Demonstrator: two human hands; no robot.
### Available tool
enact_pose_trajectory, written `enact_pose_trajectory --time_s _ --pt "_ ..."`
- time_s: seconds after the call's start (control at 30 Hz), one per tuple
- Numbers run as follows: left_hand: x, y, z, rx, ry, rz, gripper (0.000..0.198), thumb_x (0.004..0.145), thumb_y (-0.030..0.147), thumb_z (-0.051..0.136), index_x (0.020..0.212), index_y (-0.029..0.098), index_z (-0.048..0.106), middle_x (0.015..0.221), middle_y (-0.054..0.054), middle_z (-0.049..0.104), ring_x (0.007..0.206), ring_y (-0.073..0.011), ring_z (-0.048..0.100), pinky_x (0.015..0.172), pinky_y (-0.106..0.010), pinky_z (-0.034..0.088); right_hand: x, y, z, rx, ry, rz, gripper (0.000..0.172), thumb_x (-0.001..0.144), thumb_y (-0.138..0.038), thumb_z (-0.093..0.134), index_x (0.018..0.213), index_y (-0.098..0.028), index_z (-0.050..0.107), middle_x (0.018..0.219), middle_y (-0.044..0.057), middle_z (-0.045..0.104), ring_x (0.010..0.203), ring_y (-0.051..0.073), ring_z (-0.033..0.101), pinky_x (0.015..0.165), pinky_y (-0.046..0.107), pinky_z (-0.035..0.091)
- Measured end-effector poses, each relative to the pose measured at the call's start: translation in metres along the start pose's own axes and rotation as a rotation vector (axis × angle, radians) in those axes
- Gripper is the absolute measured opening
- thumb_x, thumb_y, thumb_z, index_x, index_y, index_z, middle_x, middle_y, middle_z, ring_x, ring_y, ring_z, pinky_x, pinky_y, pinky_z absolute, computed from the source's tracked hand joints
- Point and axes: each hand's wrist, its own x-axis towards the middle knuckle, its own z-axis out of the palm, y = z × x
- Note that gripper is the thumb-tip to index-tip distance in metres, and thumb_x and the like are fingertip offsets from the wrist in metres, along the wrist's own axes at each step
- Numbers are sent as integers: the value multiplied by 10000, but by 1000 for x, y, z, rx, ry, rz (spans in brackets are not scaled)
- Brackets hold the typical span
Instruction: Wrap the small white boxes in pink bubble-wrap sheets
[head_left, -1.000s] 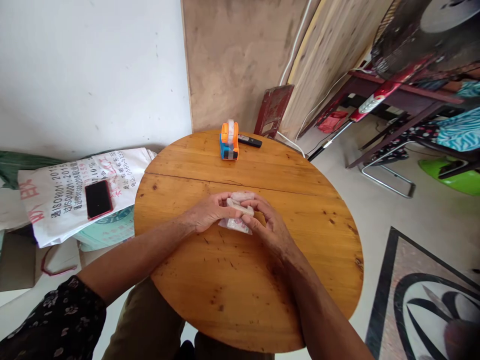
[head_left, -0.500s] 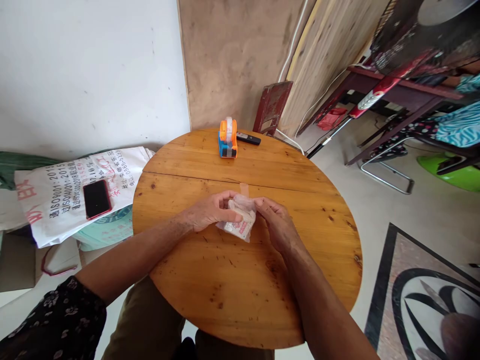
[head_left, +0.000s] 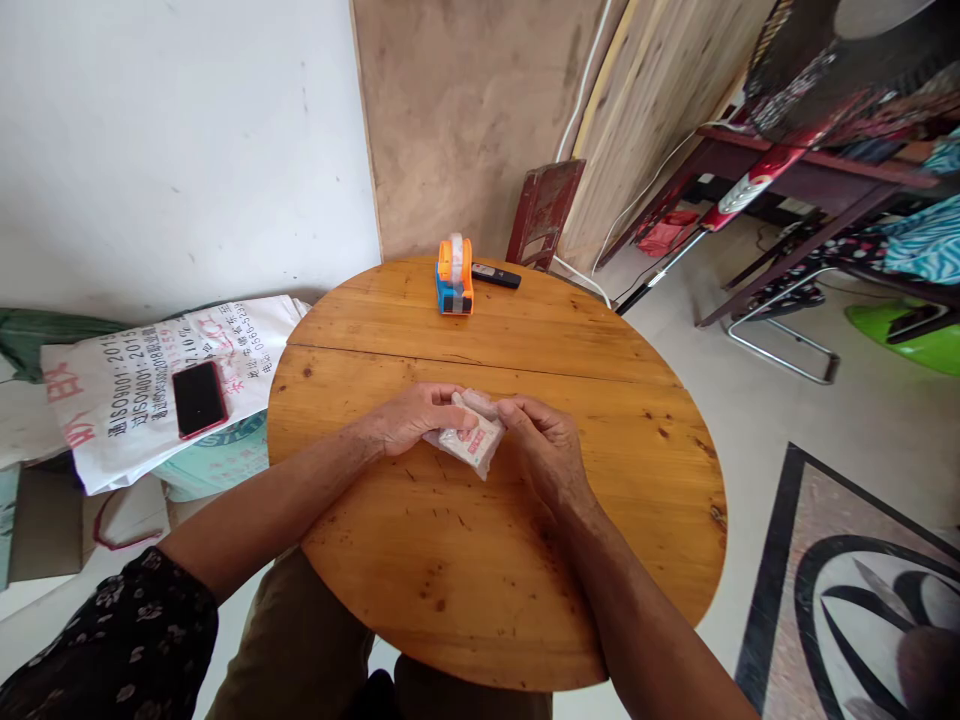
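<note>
Over the middle of the round wooden table (head_left: 450,540), a small white box with red print (head_left: 477,443) is wrapped in clear plastic film. My left hand (head_left: 424,418) grips it from the left, thumb lying on top and fingers behind. At its upper right corner, my right hand (head_left: 546,440) pinches the edge of the plastic wrap (head_left: 484,402) between thumb and fingertips. What the box contains cannot be seen.
An orange and blue tape dispenser (head_left: 455,278) stands at the table's far side, beside a black remote-like device (head_left: 496,275). A red-edged phone (head_left: 199,399) lies on a white printed sack (head_left: 255,345) at left. A wooden chair (head_left: 550,205) stands behind; a fan (head_left: 817,70) is at right.
The box has turned slightly and shifted a little left in my hands. A strip of film that stuck up beyond the box now lies down against it.
</note>
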Motion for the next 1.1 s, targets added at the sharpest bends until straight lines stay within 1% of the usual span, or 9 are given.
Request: enact_pose_trajectory --time_s 0.1,0.2,0.27,0.43,0.5,0.67,0.83,1.0,1.1 --pt "-1 1 0 22 -17 -3 393 568 253 865 899 130 693 808 -35 703 668 -127 636 660 -251 479 2 -2 -1 42 -14 66 387 829 -597 617 785 -229 727 769 29 698 745 213 613 721 335 490" --pt "-4 2 1 66 -61 -17 414 566 253 872 920 133 695 839 -40 705 699 -129 643 678 -249 487 4 -2 -1 119 -115 156 452 827 -632 597 783 -207 742 782 44 713 731 213 619 710 336 486" --pt "-5 2 2 113 -89 -27 406 577 248 866 928 135 696 848 -40 704 712 -129 643 681 -245 485 5 -3 1 155 -134 185 454 806 -634 622 778 -198 744 775 44 711 699 201 606 689 332 476" --pt "-6 1 3 164 -109 -44 384 606 249 845 943 143 694 861 -34 702 727 -133 642 704 -259 487 3 -8 3 173 106 121 260 722 -484 757 721 -228 716 721 -3 669 699 170 574 741 327 475" --pt "-6 1 3 173 -105 -40 392 618 256 841 963 142 693 868 -35 702 731 -135 641 712 -265 486 2 -10 3 192 149 89 219 734 -442 752 705 -229 708 709 -10 653 697 161 565 759 332 473" --pt "-5 1 2 185 -93 -30 421 638 277 839 1006 139 687 889 -42 706 738 -138 641 703 -264 480 -1 -11 1 132 124 37 268 791 -464 698 687 -219 662 664 -2 610 648 152 538 683 320 477" --pt "-4 -2 0 189 -91 -13 463 630 266 849 1030 138 653 911 -44 701 752 -135 646 716 -273 494 -2 -14 0 98 88 -1 278 832 -461 655 737 -204 608 687 2 621 645 137 552 640 285 484" --pt "-3 -3 -1 219 -105 0 446 615 237 856 987 136 632 878 -25 684 740 -121 632 700 -255 486 -1 -17 0 146 61 15 235 787 -420 714 853 -205 644 758 0 652 649 129 574 630 278 495" --pt "-4 -1 -1 222 -126 1 446 618 232 857 987 139 626 876 -21 684 744 -118 633 702 -251 485 0 -15 0 131 51 1 208 753 -387 737 827 -205 670 747 -6 645 640 128 560 632 282 486"
